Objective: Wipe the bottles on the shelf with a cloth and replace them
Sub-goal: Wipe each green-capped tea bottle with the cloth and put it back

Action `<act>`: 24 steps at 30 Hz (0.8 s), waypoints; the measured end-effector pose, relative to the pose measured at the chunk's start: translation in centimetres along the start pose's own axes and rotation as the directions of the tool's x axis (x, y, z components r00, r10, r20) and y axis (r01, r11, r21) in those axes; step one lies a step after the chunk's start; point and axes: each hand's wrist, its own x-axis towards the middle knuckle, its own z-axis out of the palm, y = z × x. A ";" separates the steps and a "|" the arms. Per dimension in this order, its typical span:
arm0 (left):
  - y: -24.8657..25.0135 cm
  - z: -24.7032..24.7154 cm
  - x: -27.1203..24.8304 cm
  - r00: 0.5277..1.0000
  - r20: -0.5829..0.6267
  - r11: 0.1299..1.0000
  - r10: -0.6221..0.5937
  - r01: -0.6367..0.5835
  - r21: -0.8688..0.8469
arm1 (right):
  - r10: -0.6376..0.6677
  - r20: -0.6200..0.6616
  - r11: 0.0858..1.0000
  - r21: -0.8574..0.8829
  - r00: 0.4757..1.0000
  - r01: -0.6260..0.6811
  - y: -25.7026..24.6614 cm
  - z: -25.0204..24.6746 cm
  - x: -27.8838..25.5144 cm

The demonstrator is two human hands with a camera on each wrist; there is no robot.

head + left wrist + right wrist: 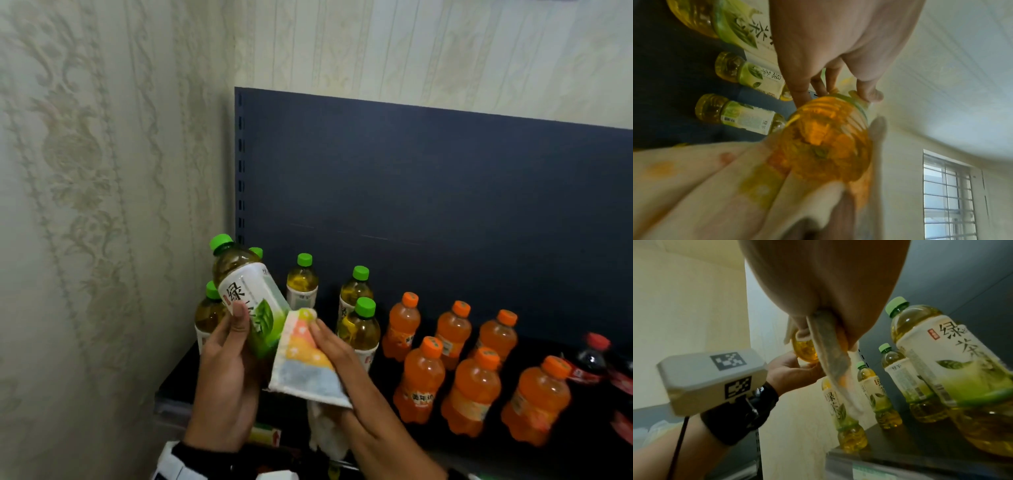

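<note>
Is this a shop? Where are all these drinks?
It looks like a small shop, or a mock-up of one. A dark store-style shelf carries rows of green tea bottles and orange soda bottles, sorted by kind. Patterned wallpaper stands behind it.

Dim, soft light; blurred wrist views

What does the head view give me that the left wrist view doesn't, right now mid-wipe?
Only the head view shows the orange soda bottles, the dark cola bottles and the held bottle's green cap. Only the left wrist view shows that bottle's ribbed base and a barred window. Both show the left hand gripping the green tea bottle, the cloth against it, and other tea bottles on the shelf.
</note>
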 end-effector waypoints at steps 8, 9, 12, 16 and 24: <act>-3.3 2.5 -3.1 0.989 0.115 0.987 -0.092 0.075 0.145 | 0.036 -0.254 0.997 0.076 0.966 -0.018 -1.6 -0.8 4.7; -3.3 2.8 -3.2 0.990 0.111 0.989 -0.092 0.078 0.126 | 0.049 -0.268 0.994 0.108 0.962 -0.021 -1.4 -1.0 4.7; -3.0 2.5 -2.6 0.997 0.065 0.996 -0.042 0.037 0.079 | 0.065 -0.166 0.988 0.150 0.984 -0.040 -0.4 -0.9 3.2; -1.4 1.0 -1.2 0.997 -0.046 0.998 0.054 -0.056 -0.041 | 0.120 -0.075 0.971 0.215 0.990 -0.102 1.9 0.5 -0.2; -2.3 2.1 -2.8 0.974 0.079 0.970 0.212 -0.219 0.101 | 0.409 -0.275 0.661 0.747 0.870 -0.074 1.2 -0.7 2.9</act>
